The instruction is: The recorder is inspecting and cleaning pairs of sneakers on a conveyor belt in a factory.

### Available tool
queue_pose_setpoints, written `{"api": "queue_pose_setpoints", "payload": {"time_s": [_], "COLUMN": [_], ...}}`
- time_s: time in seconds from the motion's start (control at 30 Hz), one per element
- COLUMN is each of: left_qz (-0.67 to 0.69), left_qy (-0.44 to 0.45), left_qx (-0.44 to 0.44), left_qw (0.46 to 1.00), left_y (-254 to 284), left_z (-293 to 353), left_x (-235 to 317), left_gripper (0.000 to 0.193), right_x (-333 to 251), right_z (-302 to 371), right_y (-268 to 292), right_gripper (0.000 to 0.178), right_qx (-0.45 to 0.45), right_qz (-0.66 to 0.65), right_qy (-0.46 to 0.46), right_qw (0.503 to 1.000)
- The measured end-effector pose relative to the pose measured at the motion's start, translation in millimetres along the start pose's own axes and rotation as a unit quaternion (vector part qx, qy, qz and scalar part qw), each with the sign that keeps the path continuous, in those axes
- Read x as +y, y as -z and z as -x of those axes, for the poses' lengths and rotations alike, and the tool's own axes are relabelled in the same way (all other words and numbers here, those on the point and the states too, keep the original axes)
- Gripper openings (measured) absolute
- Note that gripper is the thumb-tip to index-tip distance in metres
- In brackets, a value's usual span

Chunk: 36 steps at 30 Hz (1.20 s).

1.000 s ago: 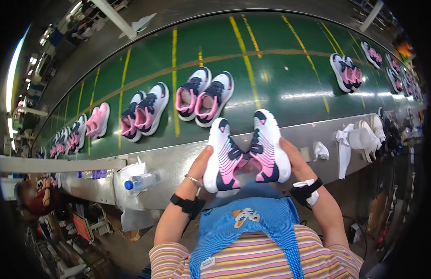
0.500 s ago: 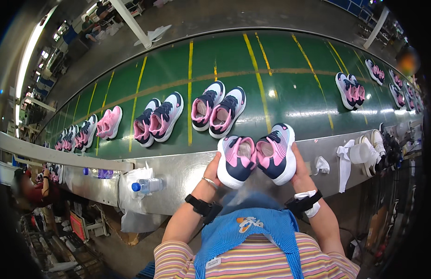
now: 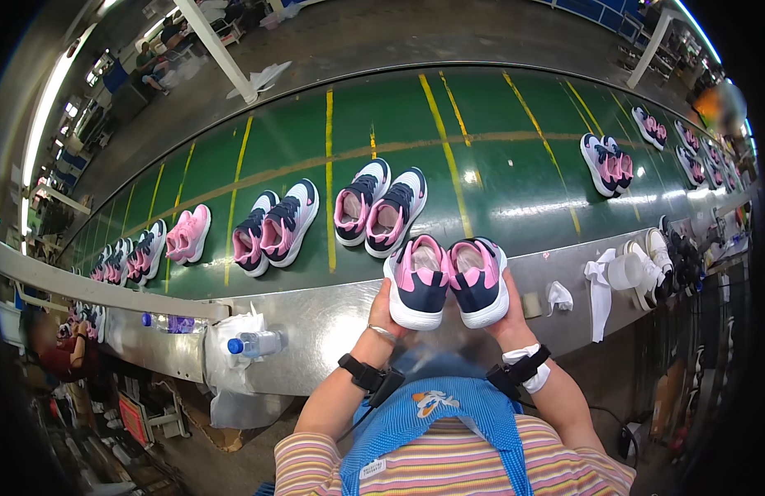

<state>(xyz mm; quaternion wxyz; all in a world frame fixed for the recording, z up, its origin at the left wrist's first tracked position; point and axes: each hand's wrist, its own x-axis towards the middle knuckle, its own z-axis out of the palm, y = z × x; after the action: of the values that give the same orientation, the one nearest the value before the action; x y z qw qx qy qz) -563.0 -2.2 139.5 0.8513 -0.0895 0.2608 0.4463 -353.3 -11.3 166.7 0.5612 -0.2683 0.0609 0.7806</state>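
A pair of pink, navy and white sneakers is held up before me, heels toward me. My left hand (image 3: 382, 307) grips the left sneaker (image 3: 419, 285) from its outer side, its fingers partly hidden by the sole. Around the outer side of the right sneaker (image 3: 477, 285) my right hand (image 3: 510, 312) is closed. The two heels are close together, over the metal ledge (image 3: 333, 318). Just beyond stands a matching pair of sneakers (image 3: 382, 207) on the green conveyor belt (image 3: 457, 194), with another such pair (image 3: 275, 227) to its left.
Pink sneakers (image 3: 188, 234) and more pairs stand farther left on the belt; others (image 3: 607, 165) are at the right. A capped water bottle (image 3: 257, 343) lies on the ledge at left. White cloth (image 3: 599, 289), a tape roll (image 3: 624, 271) and white shoes (image 3: 652, 260) lie at right.
Both held sneakers have turned more upright and parallel, their heels now facing me squarely and drawn closer together. My hands have come nearer each other. The view has shifted slightly.
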Motion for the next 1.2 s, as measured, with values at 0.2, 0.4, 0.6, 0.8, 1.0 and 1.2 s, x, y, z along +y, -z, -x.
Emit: {"api": "queue_pose_setpoints", "payload": {"time_s": [0.2,0.4,0.6,0.8,1.0,1.2], "left_qz": [-0.224,-0.376,-0.492,-0.487,-0.808,-0.912], "left_qy": [-0.095,-0.145,-0.094,0.026,-0.273,-0.249], "left_qx": [0.082,0.161,0.097,0.13,0.11,0.189], "left_qw": [0.967,0.901,0.86,0.863,0.511,0.267], "left_y": [16,72,106,70,-9,-42], "left_z": [-7,7,8,19,0,-26], "left_x": [-17,-44,-48,-19,43,107], "left_gripper": [0.052,0.045,0.042,0.039,0.043,0.055], "right_x": [2,13,37,-9,-144,-254], "right_z": [-8,43,64,13,-100,-281], "right_y": [54,59,25,11,-57,-96], "right_gripper": [0.04,0.029,0.032,0.021,0.033,0.042], "right_qx": [0.011,0.158,-0.146,-0.261,-0.204,-0.028], "right_qz": [0.093,0.764,0.933,0.912,0.941,0.955], "right_qy": [-0.022,0.353,0.189,0.124,0.112,0.287], "right_qw": [0.995,0.517,0.27,0.291,0.246,0.073]}}
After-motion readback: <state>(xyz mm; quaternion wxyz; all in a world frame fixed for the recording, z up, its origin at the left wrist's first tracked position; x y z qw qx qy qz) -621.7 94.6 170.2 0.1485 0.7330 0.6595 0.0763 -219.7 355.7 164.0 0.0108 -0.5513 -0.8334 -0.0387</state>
